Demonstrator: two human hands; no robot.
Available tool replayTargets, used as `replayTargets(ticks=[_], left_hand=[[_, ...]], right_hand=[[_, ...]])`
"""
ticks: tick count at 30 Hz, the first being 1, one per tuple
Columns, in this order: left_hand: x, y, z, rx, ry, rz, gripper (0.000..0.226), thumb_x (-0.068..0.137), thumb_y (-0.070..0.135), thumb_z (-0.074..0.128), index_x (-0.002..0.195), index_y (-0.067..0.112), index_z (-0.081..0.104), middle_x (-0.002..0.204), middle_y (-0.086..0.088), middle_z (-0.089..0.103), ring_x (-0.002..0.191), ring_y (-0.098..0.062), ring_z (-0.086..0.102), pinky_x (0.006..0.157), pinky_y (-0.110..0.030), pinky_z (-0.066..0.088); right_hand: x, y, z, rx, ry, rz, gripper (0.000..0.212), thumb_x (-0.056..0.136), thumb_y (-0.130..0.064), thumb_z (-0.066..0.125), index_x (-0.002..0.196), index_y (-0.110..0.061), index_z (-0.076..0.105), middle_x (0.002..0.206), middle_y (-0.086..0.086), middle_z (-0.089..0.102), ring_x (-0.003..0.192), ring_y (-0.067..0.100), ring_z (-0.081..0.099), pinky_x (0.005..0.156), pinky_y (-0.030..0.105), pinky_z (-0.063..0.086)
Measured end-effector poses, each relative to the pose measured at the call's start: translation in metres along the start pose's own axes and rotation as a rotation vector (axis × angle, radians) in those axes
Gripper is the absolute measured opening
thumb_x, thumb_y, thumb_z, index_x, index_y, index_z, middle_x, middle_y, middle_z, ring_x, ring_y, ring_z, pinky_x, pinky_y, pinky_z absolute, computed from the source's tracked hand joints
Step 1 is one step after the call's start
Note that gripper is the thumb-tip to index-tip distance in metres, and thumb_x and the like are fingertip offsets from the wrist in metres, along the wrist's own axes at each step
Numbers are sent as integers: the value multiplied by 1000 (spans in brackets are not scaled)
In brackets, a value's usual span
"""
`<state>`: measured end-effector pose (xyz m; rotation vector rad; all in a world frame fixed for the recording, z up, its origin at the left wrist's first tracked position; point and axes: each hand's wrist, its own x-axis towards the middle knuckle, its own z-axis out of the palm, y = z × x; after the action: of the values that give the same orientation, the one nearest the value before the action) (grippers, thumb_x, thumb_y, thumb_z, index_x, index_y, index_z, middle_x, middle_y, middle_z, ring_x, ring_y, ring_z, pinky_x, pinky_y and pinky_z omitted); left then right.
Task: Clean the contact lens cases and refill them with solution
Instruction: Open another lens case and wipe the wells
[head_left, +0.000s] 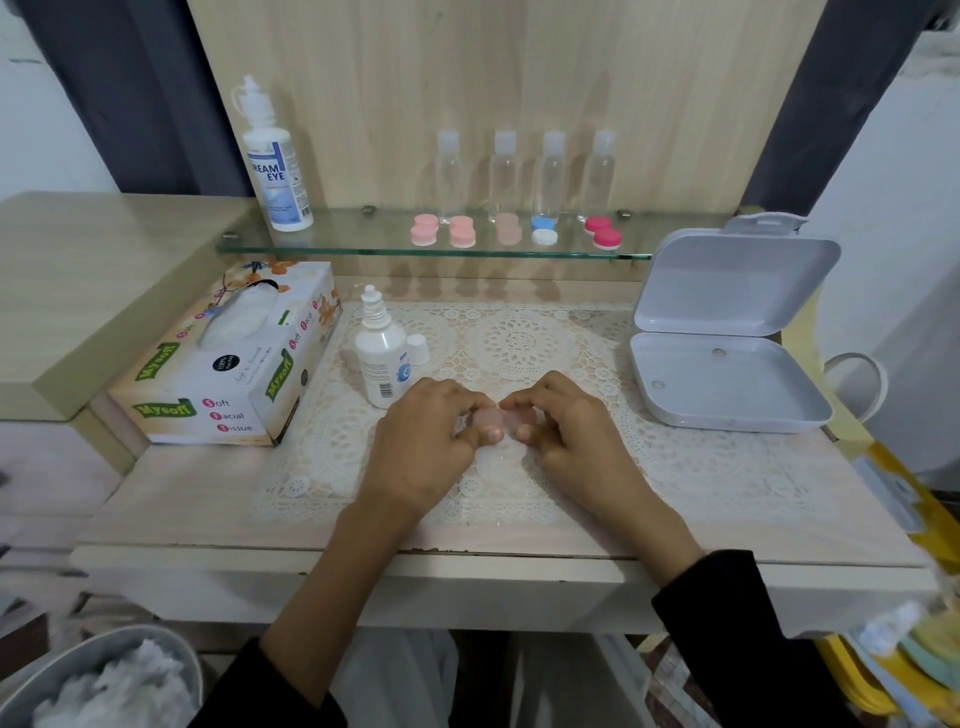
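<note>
Tissue box reads "Mysoft"; right of it, fingers of left hand and right hand pinch a pink lens case; open bench runs before the box.

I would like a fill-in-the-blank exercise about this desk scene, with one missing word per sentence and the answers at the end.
1. The left hand and the right hand together hold a pale pink lens case over the ____ mat.
2. The small solution bottle stands with its cap ____.
3. ____ clear bottles stand on the glass shelf.
4. The white box at the right has its lid ____.

Missing words: lace; off; four; open.
</note>
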<state>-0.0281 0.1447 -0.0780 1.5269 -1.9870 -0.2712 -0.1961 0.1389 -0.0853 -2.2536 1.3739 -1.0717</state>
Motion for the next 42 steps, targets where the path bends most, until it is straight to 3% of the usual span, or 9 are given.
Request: replayTargets(ticks=[6,12,15,18,21,24,32,42], left_hand=[[-1,2,2,-26,40,-19,26,81,36,71,104,24,72,95,7,66,97,-12,51,84,-30,40],[-1,4,3,-79,111,-79,34,66,48,79,85,21,71,85,9,65,88,-7,54,76,-17,38],[-3,3,3,-75,77,-75,40,65,56,75,89,25,64,89,14,60,91,-3,50,73,-13,37],[-5,2,4,-101,17,-3,44,77,55,66,112,29,61,105,17,59,103,-3,47,85,-19,38],[-3,-1,5,-110,-3,56,31,82,29,64,113,26,65,105,12,63,103,-10,51,96,-35,40],[-3,0,5,-160,21,16,27,80,19,72,106,24,69,99,11,65,99,-10,52,93,-30,40],[-4,5,2,-209,70,-50,26,72,24,80,97,24,72,90,12,65,92,-4,52,81,-6,34],[-4,6,3,-166,100,-95,34,61,45,82,82,23,67,80,14,61,86,-5,51,73,-9,35]], right_hand=[[-1,-1,-1,23,9,-25,28,80,9,62,103,-6,71,81,-19,42,78,-12,48,69,6,35],[-2,-2,-1,20,-1,-6,29,81,9,61,103,-6,71,83,-13,45,74,-6,47,69,8,37],[-2,-1,-1,19,-4,-2,30,80,9,61,105,-6,71,83,-14,44,75,-7,46,69,8,37],[-3,-1,-1,31,1,-2,28,82,7,61,105,-6,71,85,-8,48,76,-4,47,69,9,37],[-3,-1,0,53,1,-5,29,83,7,60,105,-9,71,86,-6,50,77,-1,49,68,10,37],[-3,0,0,48,-1,-13,31,83,7,60,106,-10,71,84,-13,47,76,-3,48,69,10,36],[-2,1,3,33,13,-36,33,81,9,59,105,-10,71,83,-17,46,76,-7,49,68,7,35],[0,5,3,27,5,-30,35,80,12,61,108,-7,71,84,-15,46,79,-11,49,68,7,37]])
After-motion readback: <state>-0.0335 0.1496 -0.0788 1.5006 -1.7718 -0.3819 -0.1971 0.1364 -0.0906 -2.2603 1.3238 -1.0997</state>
